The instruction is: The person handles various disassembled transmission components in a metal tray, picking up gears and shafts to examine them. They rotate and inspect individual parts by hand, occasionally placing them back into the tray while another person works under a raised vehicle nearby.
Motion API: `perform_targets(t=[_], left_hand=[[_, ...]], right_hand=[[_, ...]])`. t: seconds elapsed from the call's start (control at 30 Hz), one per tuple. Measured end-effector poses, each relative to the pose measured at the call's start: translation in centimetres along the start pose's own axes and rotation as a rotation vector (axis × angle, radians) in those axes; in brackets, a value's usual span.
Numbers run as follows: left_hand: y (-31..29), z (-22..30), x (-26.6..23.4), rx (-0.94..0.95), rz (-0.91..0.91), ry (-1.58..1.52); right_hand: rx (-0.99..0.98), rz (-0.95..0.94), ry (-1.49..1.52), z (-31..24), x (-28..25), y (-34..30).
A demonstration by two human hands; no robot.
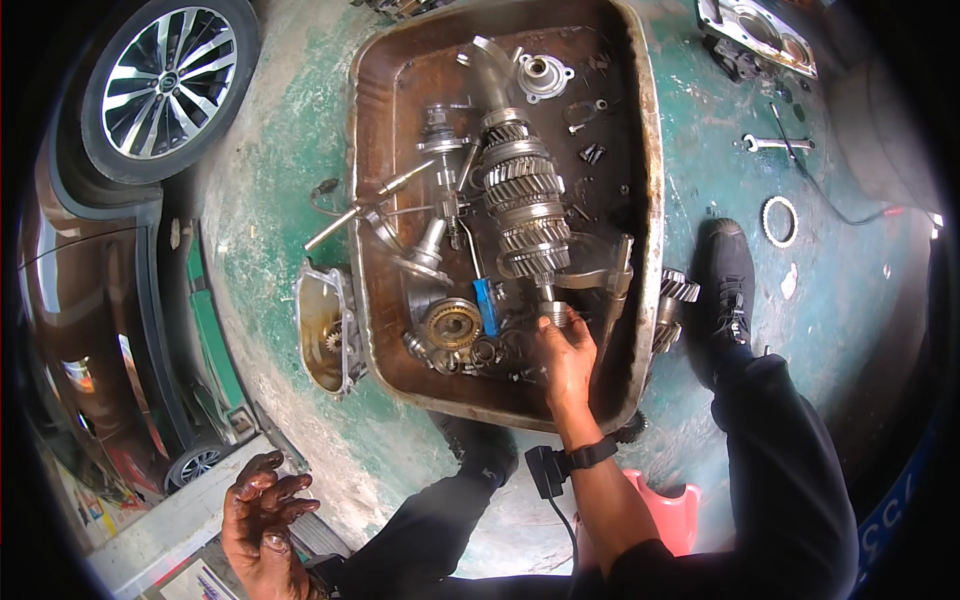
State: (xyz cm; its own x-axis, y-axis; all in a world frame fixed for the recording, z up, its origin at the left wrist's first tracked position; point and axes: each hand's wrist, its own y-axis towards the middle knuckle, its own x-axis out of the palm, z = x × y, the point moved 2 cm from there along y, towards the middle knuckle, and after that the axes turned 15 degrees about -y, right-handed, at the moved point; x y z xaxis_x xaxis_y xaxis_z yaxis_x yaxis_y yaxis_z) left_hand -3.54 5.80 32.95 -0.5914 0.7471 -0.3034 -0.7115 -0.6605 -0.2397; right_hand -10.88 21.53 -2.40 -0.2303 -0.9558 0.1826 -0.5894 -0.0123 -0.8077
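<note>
Two bare hands are seen, and the left hand (265,525), dark with grease, is the nearest one. It is raised outside the tray at the near left, perhaps because one hand is enough here; its fingers are bent and apart, and they hold nothing. Farther and to the right, the right hand (570,362) reaches over the near rim of the brown, rectangular metal tray (654,180), whose walls probably keep loose, oily parts from the green painted floor (722,190). Its thumb and fingers are closed on the near end of the long steel shaft with toothed gears (528,195), lying lengthwise inside the tray. This narrow end seems a convenient place for grasping. Left of this hand lies a round brass-coloured gear part (452,325), and slightly farther a blue-handled tool with a thin metal rod (485,303). At the far end there is a silver flanged metal hub (542,76).
</note>
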Motion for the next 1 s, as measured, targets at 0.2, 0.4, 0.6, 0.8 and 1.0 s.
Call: perform_targets(t=[0.2, 0.4, 0.6, 0.8, 1.0], left_hand=[[-0.1, 0.3, 0.0, 0.005, -0.007, -0.015], [-0.4, 0.2, -0.2, 0.042, 0.05, -0.009], [-0.6, 0.3, -0.4, -0.019, 0.003, -0.033], [-0.6, 0.3, -1.2, 0.021, -0.001, 0.011], [-0.8, 0.2, -1.8, 0.031, 0.002, -0.013]], right_hand=[[-0.049, 0.026, -0.092, -1.0, 0.6, 0.0], [-0.179, 0.024, -0.154, -1.9, 1.1, 1.0], [-0.227, 0.034, -0.217, -2.0, 1.2, 1.2], [-0.235, -0.011, -0.244, -2.2, 1.2, 2.1], [-0.25, 0.005, -0.159, -1.3, 1.6, 3.4]])
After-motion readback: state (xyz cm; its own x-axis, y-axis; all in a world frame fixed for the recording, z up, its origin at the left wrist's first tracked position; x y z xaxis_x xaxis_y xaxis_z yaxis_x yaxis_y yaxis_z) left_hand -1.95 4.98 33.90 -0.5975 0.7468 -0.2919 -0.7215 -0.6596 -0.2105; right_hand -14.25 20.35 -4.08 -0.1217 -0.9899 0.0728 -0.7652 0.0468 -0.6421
